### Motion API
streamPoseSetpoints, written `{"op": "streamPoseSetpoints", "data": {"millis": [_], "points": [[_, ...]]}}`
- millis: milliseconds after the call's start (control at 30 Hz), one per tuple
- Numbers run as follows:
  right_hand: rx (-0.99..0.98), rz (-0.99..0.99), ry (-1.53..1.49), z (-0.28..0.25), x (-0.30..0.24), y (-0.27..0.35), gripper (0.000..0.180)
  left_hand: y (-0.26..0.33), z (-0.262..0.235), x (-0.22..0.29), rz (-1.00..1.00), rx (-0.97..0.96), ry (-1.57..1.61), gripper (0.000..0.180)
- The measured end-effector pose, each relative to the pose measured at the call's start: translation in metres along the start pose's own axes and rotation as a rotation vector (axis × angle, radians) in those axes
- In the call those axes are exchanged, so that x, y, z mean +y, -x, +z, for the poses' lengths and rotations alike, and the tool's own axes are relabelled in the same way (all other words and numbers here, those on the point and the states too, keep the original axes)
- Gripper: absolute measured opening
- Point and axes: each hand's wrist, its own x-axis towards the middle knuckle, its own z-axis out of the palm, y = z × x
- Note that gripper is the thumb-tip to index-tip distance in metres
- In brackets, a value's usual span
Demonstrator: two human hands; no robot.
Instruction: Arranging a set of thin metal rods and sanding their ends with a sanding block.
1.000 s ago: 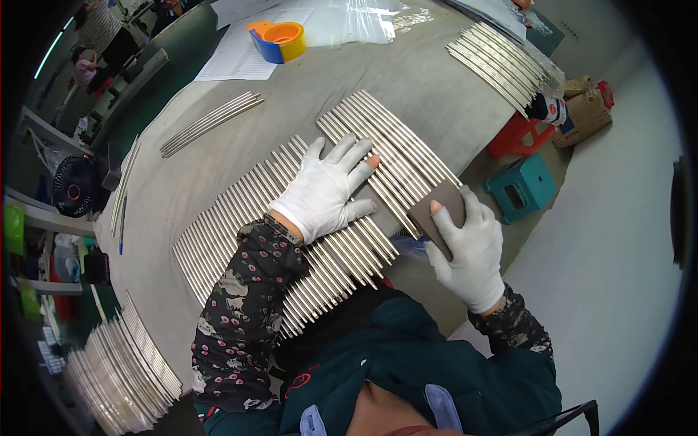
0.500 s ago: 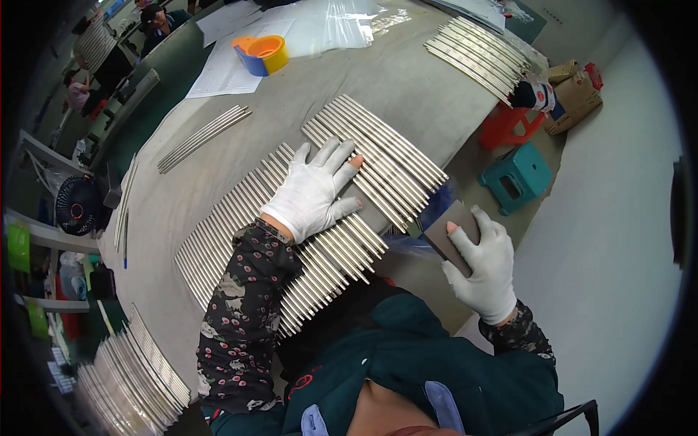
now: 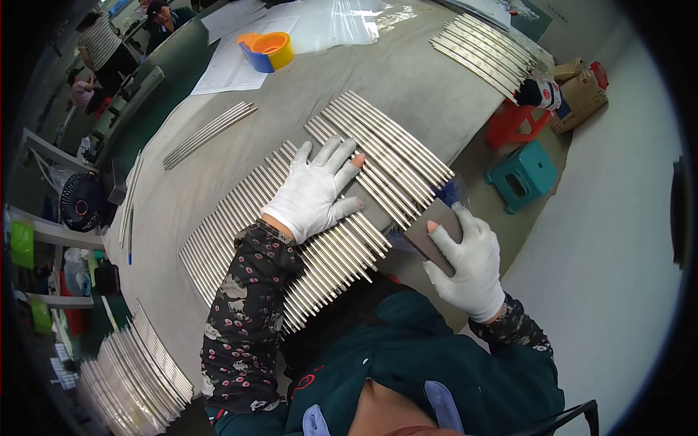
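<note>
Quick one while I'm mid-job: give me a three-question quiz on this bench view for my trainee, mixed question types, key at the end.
1. True or false: the left hand lies flat, fingers spread, on the row of metal rods.
2. Multiple choice: the right hand holds
A) a roll of tape
B) a flat grey-brown block
C) a blue pen
3. Fill in: the stool on the floor beside the table is ____ in colour.

Key: 1 true. 2 B; the block is off the table edge, not on the rods. 3 teal; the orange and blue tape roll sits untouched at the table's far side.
</note>
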Motion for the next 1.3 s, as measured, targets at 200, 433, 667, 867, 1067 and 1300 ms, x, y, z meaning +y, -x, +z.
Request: {"op": "streamPoseSetpoints", "data": {"millis": [200,433,667,867,1067,1300], "points": [[0.076,0.001,0.02,0.002,0.001,-0.012,0.055,0.001,0.0,0.002,-0.006,-0.002,0.011,0.067],[0.099,-0.06,0.116,0.026,-0.017,-0.064,0.05,0.0,-0.003,0.001,-0.01,-0.02,0.026,0.067],[-0.089,0.08,0.131,-0.012,0.012,0.02,0.051,0.0,0.001,0.001,0.019,0.016,-0.001,0.066],[-0.083,0.152,0.047,-0.001,0.019,0.022,0.05,-0.003,0.0,0.0,0.026,0.045,-0.034,0.066],[-0.088,0.145,-0.006,0.004,0.022,0.019,0.05,-0.014,-0.003,0.006,0.017,0.029,-0.038,0.066],[-0.092,0.18,-0.002,0.007,0.03,0.023,0.049,-0.03,-0.002,0.005,-0.012,-0.103,-0.034,0.071]]}}
